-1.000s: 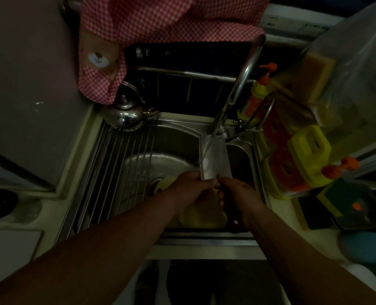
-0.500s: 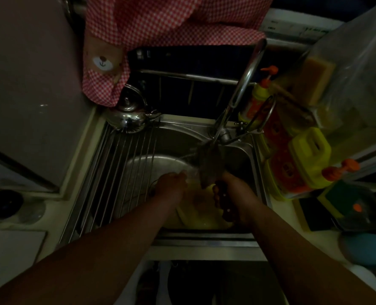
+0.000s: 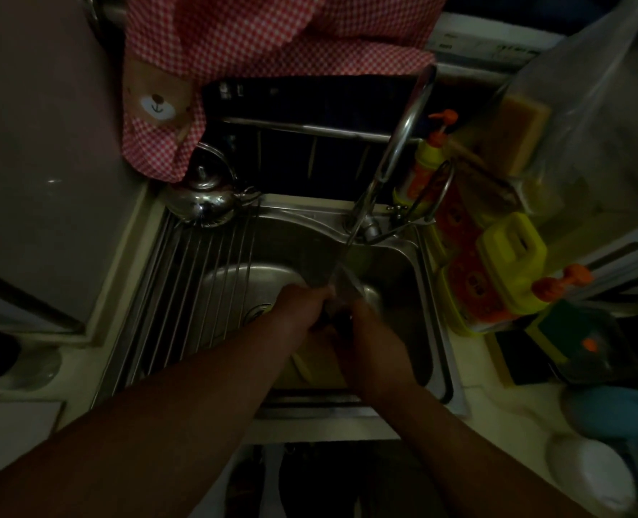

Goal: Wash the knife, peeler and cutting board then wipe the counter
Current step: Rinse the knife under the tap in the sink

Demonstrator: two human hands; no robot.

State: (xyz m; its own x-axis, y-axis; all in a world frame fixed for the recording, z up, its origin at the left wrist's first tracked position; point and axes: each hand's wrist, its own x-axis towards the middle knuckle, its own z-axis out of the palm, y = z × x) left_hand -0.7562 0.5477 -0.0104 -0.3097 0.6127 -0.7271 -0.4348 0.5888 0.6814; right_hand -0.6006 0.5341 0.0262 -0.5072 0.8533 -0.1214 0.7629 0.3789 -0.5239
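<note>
Dim kitchen, steel sink (image 3: 310, 214). Under the running tap (image 3: 403, 143), knife (image 3: 341, 284) clamped at handle in right hand (image 3: 369, 338); left hand (image 3: 302, 306) against wet blade, grip unclear. Risks a cut on slipping: slick steel, poor light.

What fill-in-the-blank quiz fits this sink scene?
The right hand grips the knife's dark ____.
The shiny kettle stands by the sink's back ____ corner.
The checked cloth above is white and ____.
The jug beside the sink is ____.
Missing: handle; left; red; yellow.
</note>
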